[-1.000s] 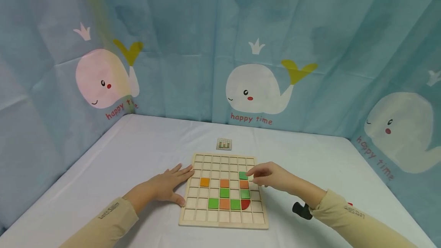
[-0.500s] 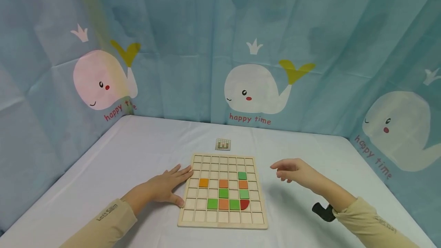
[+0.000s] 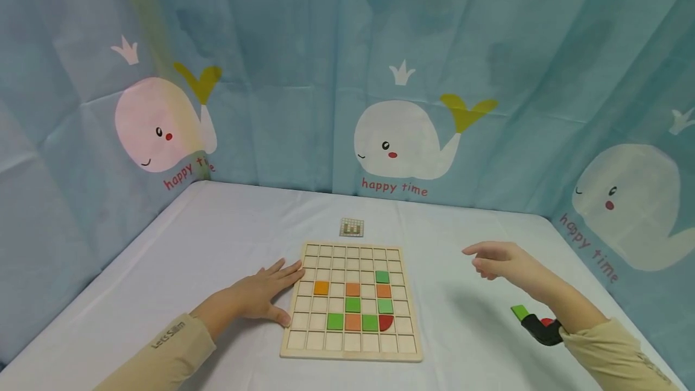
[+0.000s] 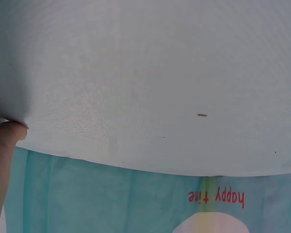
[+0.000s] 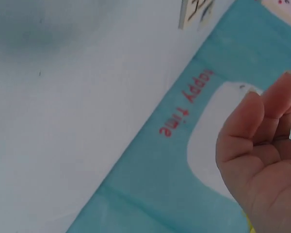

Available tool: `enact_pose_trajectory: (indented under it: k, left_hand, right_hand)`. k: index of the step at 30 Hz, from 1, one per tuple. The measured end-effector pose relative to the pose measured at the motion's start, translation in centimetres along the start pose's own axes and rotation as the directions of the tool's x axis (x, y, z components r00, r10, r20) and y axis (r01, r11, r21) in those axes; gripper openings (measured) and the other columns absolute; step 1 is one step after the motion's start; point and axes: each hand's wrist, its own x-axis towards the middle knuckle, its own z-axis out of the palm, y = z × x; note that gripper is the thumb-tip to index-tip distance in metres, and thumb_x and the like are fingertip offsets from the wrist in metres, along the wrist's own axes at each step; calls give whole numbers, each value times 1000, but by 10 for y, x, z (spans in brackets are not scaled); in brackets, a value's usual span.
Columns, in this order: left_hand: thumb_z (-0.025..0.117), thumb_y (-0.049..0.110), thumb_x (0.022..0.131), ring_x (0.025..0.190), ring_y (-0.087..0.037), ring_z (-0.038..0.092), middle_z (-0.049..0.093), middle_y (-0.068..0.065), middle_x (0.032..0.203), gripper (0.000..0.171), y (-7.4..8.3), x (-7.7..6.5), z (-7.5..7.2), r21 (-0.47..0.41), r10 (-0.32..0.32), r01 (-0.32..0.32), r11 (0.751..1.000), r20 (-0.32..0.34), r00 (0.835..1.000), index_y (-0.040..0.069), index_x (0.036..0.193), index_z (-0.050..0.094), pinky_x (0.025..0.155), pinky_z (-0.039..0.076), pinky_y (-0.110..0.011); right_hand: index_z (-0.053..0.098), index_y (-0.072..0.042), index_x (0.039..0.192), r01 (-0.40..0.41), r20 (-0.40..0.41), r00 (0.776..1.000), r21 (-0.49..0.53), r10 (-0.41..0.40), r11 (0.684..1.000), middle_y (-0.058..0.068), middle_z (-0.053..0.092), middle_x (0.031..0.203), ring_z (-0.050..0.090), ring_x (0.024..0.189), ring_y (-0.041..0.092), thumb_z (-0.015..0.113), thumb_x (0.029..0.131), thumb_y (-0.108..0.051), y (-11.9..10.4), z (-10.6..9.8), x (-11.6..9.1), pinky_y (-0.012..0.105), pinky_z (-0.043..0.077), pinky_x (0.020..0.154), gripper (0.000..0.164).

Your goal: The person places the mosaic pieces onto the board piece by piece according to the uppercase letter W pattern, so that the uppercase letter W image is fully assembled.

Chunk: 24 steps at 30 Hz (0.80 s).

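Wooden grid board (image 3: 317, 340): left hand (image 3: 260, 296) splayed, touching left edge; right hand (image 3: 502, 259) empty, fingers loosely bent, well apart

The person wore a top with beige sleeves. The left sleeve (image 3: 157, 358) looked fairly smooth, with small dark lettering (image 3: 169, 335) across it near the cuff (image 3: 202, 338); its full wording was too small to read. The right sleeve (image 3: 613, 358) matched in colour, wrinkled more around its loose cuff (image 3: 586, 330), and bore similar dark marks (image 3: 654, 367), blurred. The left hand (image 3: 259, 294) and right hand (image 3: 507, 262) were bare.
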Motion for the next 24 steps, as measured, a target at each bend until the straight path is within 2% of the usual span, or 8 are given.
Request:
enact_pose_trajectory:
  k: [8,14,19,24]
  left_hand:
    - [71,60,73,145,-41,13,22,-10,160,104,0,-1,0,-7,-11,11,1000,-6,1000,7,153,30,110,20,-63]
    - [71,59,73,145,-42,14,22,-10,160,104,1,-1,-1,-13,-2,2,1000,-2,1000,7,153,30,110,20,-63]
    - [71,59,74,144,-42,14,21,-11,160,103,1,-1,-1,-4,4,-4,1000,4,1000,6,153,30,110,21,-63]
    - [71,58,73,145,-42,14,22,-11,160,103,3,-1,-2,-4,-1,1,1000,6,1000,6,152,31,110,21,-63]
  right_hand:
    - [48,9,134,16,11,1000,3,-16,1000,12,56,100,56,87,19,50,102,-16,21,-24,-13,32,53,76,41]
    - [43,13,135,-37,64,997,9,36,999,16,56,102,57,88,21,49,102,-18,38,-38,-21,33,53,75,46]
    - [41,14,135,-80,76,994,-7,80,997,17,57,106,57,89,26,50,102,-18,52,-45,-26,33,53,75,47]
    - [42,16,134,-145,111,984,20,142,989,13,57,98,55,83,26,51,101,-18,69,-50,-32,33,52,75,47]
